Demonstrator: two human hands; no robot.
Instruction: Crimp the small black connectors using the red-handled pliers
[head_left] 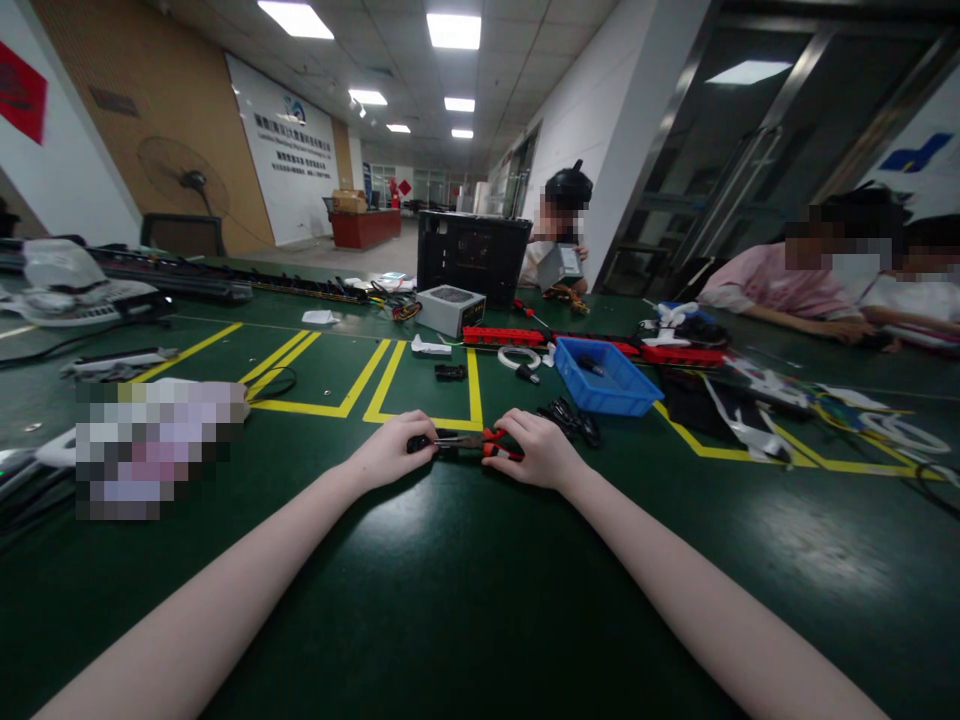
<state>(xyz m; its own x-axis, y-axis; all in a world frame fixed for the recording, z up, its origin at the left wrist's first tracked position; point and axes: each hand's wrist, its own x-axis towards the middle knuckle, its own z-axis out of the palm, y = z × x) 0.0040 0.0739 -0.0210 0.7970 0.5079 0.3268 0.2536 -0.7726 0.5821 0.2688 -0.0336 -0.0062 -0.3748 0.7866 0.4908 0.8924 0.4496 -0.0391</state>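
Just short of the blue tray (611, 402) and off to its left, the right hand (536, 448) is gripping the red-handled pliers (463, 442); the left hand (391, 452), slightly apart, is pinching a dark piece (420, 442) by their tips. They're probably steadying the two, which is calling for even pressure. Black cables (571, 420) are lying before the tray; well beyond it, a person (568, 195) is holding a metal box (559, 266).

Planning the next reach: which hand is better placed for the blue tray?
Probably the right hand: it is nearer the blue tray, though it holds the red-handled pliers. The left hand lies farther off.
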